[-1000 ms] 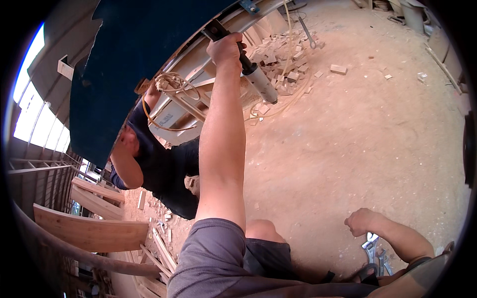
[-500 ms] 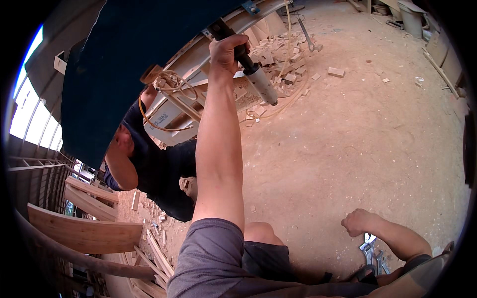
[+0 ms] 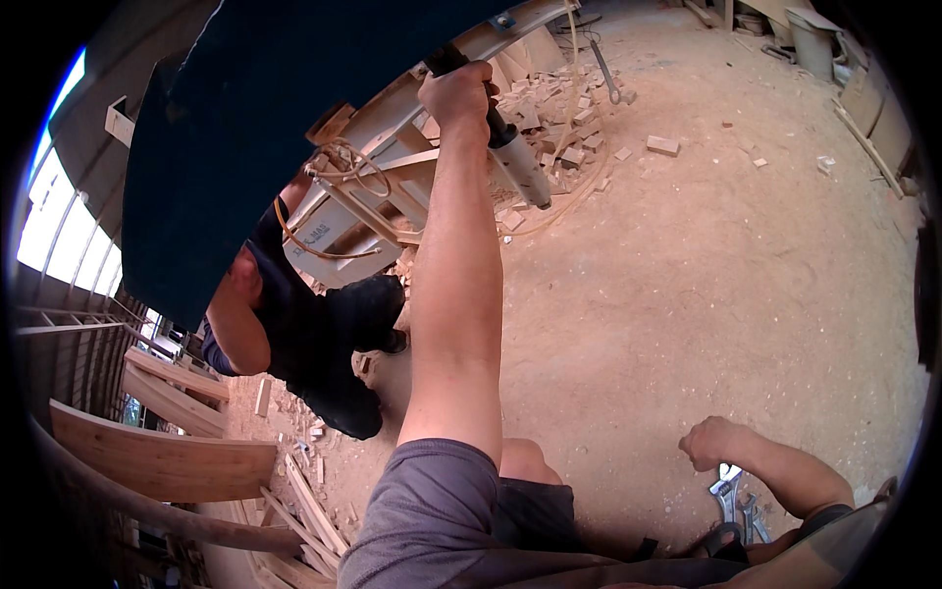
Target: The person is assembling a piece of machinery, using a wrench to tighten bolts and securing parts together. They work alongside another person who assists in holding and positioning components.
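My left arm reaches up and away, and my left hand (image 3: 457,92) is wrapped round a tool with a black grip and a grey cylindrical body (image 3: 520,169). Its upper end meets the underside of a large dark blue panel (image 3: 265,108); the contact point is hard to make out. Low on the right, my right hand (image 3: 710,444) is closed, fingers curled, and whatever it may hold is hidden. Next to its wrist are several metal wrenches (image 3: 728,494) by my waist.
A co-worker (image 3: 304,324) crouches at left under the panel, near a wooden frame with a coiled hose (image 3: 345,162). Wood offcuts (image 3: 574,128) lie scattered beyond, with one block (image 3: 663,145) and a long wrench (image 3: 604,74) on the dusty floor. Planks (image 3: 162,447) are stacked at left.
My left forearm has shifted slightly right, still gripping the tool. The co-worker's legs show more from behind my arm. My right hand has hardly moved.
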Demonstrator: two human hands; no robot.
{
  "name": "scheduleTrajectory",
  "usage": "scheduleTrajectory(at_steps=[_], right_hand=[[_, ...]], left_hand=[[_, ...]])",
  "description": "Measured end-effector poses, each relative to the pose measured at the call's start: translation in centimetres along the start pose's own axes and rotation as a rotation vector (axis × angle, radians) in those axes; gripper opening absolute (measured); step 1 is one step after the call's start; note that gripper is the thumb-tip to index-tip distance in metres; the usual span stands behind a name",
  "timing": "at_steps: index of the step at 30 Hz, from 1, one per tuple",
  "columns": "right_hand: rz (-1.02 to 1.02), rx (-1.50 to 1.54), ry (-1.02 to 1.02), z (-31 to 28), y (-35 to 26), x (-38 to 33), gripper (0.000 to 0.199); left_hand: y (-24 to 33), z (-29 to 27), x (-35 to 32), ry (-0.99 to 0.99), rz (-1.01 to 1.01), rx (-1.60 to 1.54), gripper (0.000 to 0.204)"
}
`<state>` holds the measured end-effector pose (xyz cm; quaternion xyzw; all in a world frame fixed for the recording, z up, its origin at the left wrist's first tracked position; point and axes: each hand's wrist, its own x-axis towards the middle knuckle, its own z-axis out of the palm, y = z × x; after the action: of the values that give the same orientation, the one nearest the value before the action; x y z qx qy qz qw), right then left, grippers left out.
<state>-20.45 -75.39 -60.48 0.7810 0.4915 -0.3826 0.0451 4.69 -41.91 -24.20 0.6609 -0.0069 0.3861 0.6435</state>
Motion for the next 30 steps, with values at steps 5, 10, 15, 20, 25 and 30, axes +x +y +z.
scheduleTrajectory(at_steps=[5,10,15,20,25,30], right_hand=[[-0.02,-0.005,-0.007,-0.4,-0.3,0.7,0.03],[-0.027,-0.028,-0.014,-0.4,-0.4,1.2,0.03],[-0.037,-0.014,0.006,-0.3,-0.6,0.8,0.031],[-0.04,-0.027,0.003,-0.3,-0.9,0.4,0.031],[-0.028,-0.041,0.002,-0.5,-1.3,0.2,0.031],[-0.028,-0.036,0.018,0.0,-1.3,0.1,0.031]], left_hand=[[-0.2,-0.6,0.3,-0.112,0.0,-0.049,0.017],[-0.5,-1.4,0.6,-0.261,0.063,-0.16,0.016],[-0.5,-2.0,0.6,-0.29,0.02,-0.128,0.011],[-0.5,-2.2,0.8,-0.297,-0.015,-0.111,0.01],[-0.2,-2.3,0.7,-0.304,-0.046,-0.106,0.01],[0.1,-2.4,0.7,-0.302,-0.03,-0.102,0.011]])
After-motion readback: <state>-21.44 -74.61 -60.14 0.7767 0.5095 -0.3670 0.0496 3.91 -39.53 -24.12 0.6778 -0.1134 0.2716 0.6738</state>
